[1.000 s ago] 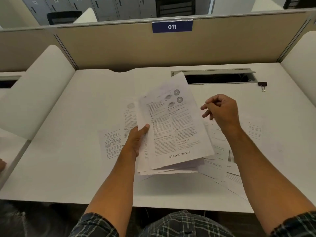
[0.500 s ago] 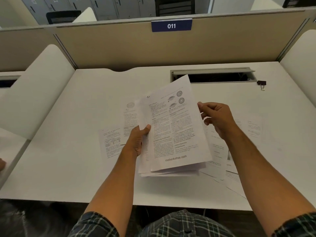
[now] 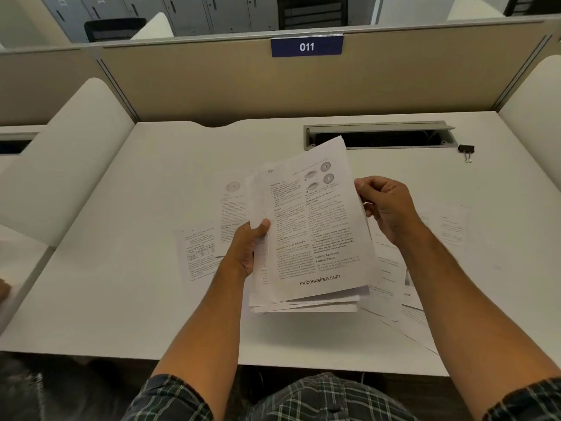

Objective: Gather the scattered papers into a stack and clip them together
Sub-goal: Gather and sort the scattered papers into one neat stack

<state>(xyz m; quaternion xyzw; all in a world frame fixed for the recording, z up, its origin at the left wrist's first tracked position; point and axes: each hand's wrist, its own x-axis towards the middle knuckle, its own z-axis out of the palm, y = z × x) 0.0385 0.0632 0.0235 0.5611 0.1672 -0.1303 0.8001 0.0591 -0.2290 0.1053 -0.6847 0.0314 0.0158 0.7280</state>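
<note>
Beige partition point(image 3: 212, 83) with a blue plate point(image 3: 306, 46) reading "011" backs the white worktop point(image 3: 127, 299). Centre frame, a stack of papers point(image 3: 315, 238), top sheet footed "mebooksfree.com", is held above the worktop: the left hand point(image 3: 247, 247) grips its left edge, thumb on top, and the right hand point(image 3: 384, 208) pinches its right edge. Loose sheets point(image 3: 200, 247) lie left and right of the stack. A black binder clip point(image 3: 466, 150) sits upper right, beside the open cable tray point(image 3: 379, 136); bare worktop surrounds it.
</note>
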